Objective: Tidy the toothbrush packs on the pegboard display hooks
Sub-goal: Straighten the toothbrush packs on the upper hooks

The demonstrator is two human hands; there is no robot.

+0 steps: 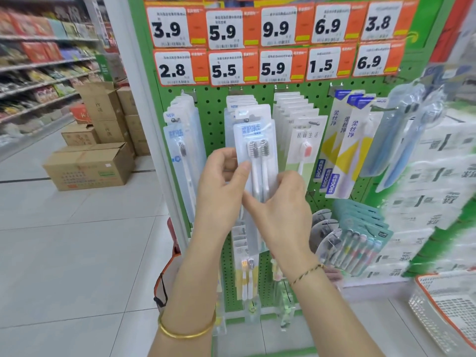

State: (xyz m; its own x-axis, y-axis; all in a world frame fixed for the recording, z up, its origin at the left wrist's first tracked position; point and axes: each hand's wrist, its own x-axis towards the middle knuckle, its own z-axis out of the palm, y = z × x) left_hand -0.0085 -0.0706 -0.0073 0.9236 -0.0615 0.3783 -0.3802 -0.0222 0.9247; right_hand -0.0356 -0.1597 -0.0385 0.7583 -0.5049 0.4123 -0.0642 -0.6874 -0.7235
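At the middle of the green pegboard (pixel 213 104), in the second column from the left, a twin toothbrush pack (pixel 256 140) hangs as the front one of a stack, its top hole at the tip of the hook (pixel 248 120). It is a clear blister with a white card and two white brushes side by side, heads up, and it sits slightly tilted.

Both hands are on it. The left hand (pixel 221 191) pinches the pack's left edge, with the thumb pressed on the front beside the brush necks and the fingers (pixel 223 157) curled behind. The right hand (pixel 283 210) grips lower down: its thumb lies across the front over the handles and its curled fingers wrap the right edge. A gold bangle (pixel 186 331) is on the left wrist and a thin braided bracelet (pixel 306 274) on the right.

To the left hangs a column of single-brush packs (pixel 180 140). Just right of the held pack is a stack with a pink-headed brush (pixel 305 148), then yellow-and-white packs (pixel 345 150) and blue brushes in clear packs (pixel 401 140). Below the hands hang further packs (pixel 247 274), and lower right a multi-colour set (pixel 360 248). Orange-and-white price tags (pixel 275 29) run in two rows along the top. Cardboard boxes (pixel 88 166) stand on the tiled floor (pixel 64 253) at left, beside stocked shelves (pixel 38 73).
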